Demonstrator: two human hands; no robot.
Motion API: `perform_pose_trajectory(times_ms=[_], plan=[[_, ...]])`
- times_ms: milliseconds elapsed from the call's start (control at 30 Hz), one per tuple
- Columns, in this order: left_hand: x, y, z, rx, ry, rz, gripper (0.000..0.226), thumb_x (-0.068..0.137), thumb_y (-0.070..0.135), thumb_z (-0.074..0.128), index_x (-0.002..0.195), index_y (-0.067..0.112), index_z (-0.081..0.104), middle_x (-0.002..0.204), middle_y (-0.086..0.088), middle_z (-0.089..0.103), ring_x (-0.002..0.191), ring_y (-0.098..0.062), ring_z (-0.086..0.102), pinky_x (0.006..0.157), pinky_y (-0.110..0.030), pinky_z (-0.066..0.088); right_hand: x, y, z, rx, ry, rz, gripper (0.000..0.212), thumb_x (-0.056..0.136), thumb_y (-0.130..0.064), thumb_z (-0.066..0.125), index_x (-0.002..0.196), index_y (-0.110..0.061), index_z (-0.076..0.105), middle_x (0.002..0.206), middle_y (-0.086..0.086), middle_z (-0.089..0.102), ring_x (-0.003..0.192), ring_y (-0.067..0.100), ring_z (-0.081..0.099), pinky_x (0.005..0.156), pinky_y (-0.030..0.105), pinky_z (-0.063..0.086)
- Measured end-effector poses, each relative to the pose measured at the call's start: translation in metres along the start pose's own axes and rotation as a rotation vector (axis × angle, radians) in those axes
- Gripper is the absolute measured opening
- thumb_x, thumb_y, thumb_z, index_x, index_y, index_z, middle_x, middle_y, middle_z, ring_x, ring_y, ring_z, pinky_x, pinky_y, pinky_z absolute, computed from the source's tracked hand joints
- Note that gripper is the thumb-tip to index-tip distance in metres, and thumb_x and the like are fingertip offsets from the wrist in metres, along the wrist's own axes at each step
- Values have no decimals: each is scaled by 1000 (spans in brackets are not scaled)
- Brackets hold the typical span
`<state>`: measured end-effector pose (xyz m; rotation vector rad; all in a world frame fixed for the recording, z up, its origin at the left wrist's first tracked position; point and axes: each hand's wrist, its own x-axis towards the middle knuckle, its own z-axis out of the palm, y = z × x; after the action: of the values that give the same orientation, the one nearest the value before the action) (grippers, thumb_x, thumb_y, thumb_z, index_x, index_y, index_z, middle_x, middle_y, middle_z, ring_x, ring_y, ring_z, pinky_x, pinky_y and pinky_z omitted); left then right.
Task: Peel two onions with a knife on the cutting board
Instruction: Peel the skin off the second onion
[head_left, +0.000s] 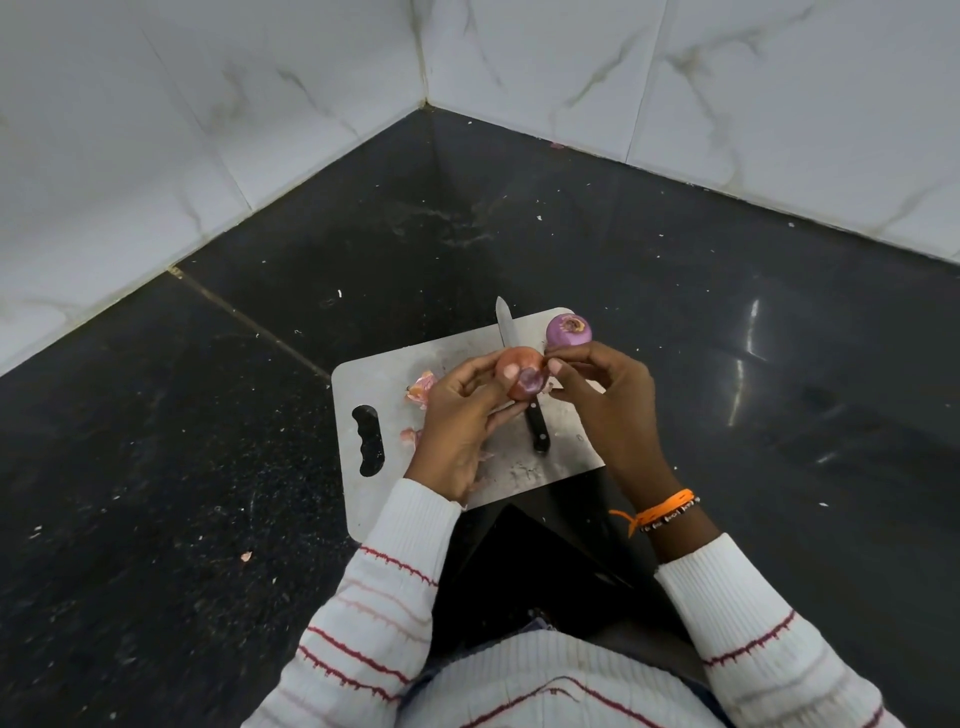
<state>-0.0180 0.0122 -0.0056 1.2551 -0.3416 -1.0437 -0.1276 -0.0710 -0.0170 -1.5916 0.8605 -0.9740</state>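
Both hands held one onion above the board: the left hand (457, 410) gripped the brown-skinned onion (521, 378) with curled fingers and the thumb on top, and the right hand (602, 395) pinched at its right edge with thumb and fingertips, where the dry skin met the purple flesh. Around them, the black stone counter (208, 415) ran into a corner of white marbled wall tiles (208, 130). On this counter lay the grey cutting board (363, 488), with its handle hole to the left side. The person wore a white sweater with red stripes (374, 597), and an orange wristband (660, 512) was on the right wrist. A knife (536, 428) with black handle lay on the board under the hands, its blade pointing away to the wall. The second onion (569, 330), purple and already without skin, rested at the far right corner of the board. Some pink peel pieces (422, 388) lay on the board, just left of the left hand.
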Motion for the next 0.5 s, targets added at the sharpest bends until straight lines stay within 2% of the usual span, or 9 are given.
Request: perform_pose_trajectory(times_ms=[100,233,300,500], plan=[[0,-1,0,16,0,-5,39,77,22,70,112,7,64,112,-12,69,100,-23,69,82,-29,57,-3,1,2,-71,26,-35,15,80,-6,69,86,-20,71,82,-2,72,80,12,69,76,37,58],[-2,-1,0,35,15,-3,49,68,29,73,112,7,66,110,-10,70,99,-22,69,81,-30,57,-6,-3,1,-150,27,-107,17,78,-4,70,91,-16,73,85,-8,70,82,4,67,75,22,55],[-3,0,0,41,18,-8,50,67,30,72,111,7,66,110,-11,70,99,-22,69,81,-31,58,-6,-3,0,-161,21,-137,18,78,-2,70,91,-14,73,85,-8,69,84,3,66,72,18,55],[-6,2,-3,59,28,-3,24,81,15,69,104,8,69,104,-14,71,91,-24,71,69,-24,58,-3,-2,-3,-151,-15,-156,15,78,-2,70,88,-12,73,82,-3,69,80,5,65,72,15,53]])
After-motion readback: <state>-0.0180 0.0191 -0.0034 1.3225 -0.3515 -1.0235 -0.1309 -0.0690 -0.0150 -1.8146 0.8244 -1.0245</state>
